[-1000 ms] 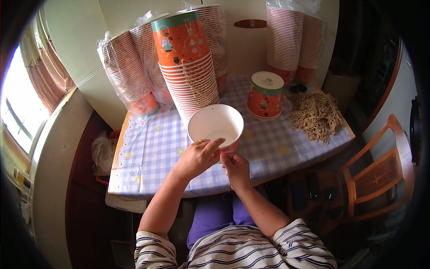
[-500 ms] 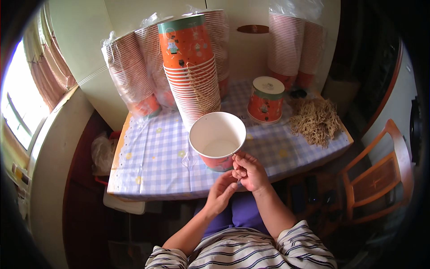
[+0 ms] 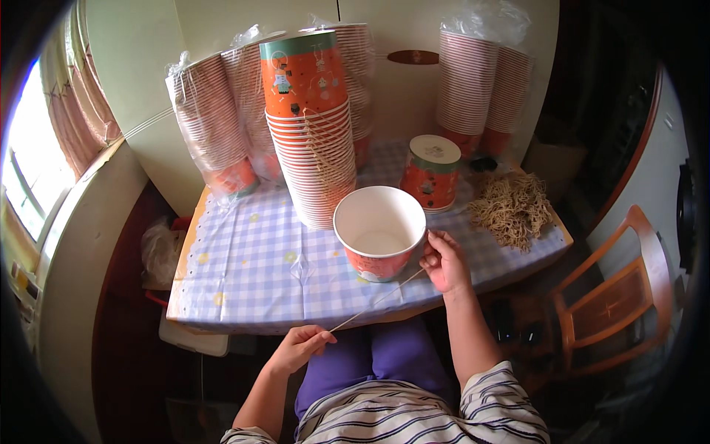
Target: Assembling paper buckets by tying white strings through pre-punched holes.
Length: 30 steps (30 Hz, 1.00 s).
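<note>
My right hand sits at the right side of the open paper bucket, just beside its rim, with the fingers curled in and pinching one end of a thin pale string. My left hand is lower down, off the near edge of the surface and above my lap, its thumb and fingers pinched shut on the other end. Between the two hands the string is pulled taut and straight. Its long axis runs on a diagonal, from low on my left up to high on my right, crossing the near edge of the checked cloth just below the bucket's base.

The bucket stands upright on the surface, orange on the outside and white inside, mouth open toward me and nothing visible in it. It lies straight up and to the right of my left hand and immediately left of my right hand, so the right hand is by far the nearer; whether its fingers touch the rim I cannot tell.

Behind the bucket rises a tall stack of the same buckets. To the right stands a lidded bucket, and beyond it lies a loose heap of strings, nearer my right hand than my left.
</note>
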Motion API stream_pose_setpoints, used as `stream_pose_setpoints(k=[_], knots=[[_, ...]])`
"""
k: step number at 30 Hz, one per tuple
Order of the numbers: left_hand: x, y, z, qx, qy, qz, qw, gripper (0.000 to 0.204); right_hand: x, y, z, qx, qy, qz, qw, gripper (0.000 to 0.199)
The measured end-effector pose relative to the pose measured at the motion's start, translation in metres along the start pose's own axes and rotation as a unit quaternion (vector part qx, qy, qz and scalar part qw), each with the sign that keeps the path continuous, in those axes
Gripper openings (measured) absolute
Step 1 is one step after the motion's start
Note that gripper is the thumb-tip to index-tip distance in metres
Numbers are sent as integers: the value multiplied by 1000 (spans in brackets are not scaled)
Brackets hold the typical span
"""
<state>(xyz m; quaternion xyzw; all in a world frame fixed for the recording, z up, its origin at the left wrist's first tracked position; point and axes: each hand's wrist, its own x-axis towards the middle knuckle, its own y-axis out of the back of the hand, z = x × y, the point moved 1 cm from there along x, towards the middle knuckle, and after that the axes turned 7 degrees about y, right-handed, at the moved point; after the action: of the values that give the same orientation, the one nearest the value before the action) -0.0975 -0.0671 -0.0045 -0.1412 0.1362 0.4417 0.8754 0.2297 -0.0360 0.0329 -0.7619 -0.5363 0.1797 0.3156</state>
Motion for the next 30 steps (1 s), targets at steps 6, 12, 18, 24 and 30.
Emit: stream_pose_setpoints(k=[6,12,18,24,30], knots=[[-5,-4,17,28,18,39,999,29,-50,-40,-16,-588,442,-38,676,25],[19,-32,44,56,9,-107,993,25,-93,-88,10,-461,204,-393,769,57],[28,-27,53,-26,46,-157,986,41,-77,-85,21,-458,100,-445,763,35],[24,-20,44,-147,110,-177,967,44,-62,-72,8,-497,161,-369,768,8],[19,-25,32,-142,100,-164,971,35,-60,-66,1,-487,152,-352,785,8]])
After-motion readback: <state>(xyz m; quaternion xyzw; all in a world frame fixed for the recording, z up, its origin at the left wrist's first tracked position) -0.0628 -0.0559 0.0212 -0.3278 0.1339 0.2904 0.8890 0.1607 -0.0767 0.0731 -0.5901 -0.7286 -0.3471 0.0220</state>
